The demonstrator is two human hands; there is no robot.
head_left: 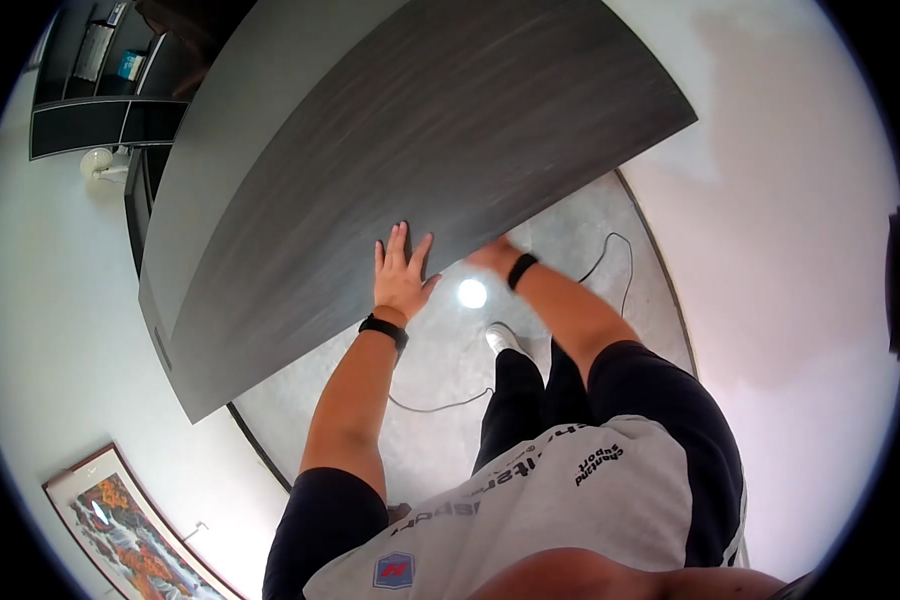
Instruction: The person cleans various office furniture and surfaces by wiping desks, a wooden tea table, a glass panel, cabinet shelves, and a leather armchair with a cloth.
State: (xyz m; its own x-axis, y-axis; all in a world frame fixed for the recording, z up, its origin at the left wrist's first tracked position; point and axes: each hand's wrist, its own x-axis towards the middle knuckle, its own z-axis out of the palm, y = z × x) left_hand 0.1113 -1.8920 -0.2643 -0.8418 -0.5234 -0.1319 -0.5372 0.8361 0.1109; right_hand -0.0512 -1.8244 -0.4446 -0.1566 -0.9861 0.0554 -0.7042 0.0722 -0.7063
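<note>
A large dark grey wood-grain panel (420,140) fills the upper middle of the view, its near edge running diagonally in front of me. My left hand (400,280) lies on the panel's surface close to that edge, fingers spread and holding nothing. Just right of it, my right hand (490,254) is at the panel's near edge. Its fingers are blurred and partly hidden there, so their grip does not show. Each wrist has a black band.
Pale floor (570,240) shows below the panel, with a thin dark cable (622,238) and my white shoe (500,338). Walls (770,250) stand on both sides. A framed picture (130,520) hangs lower left; dark shelves (100,80) and a white round object (96,164) are upper left.
</note>
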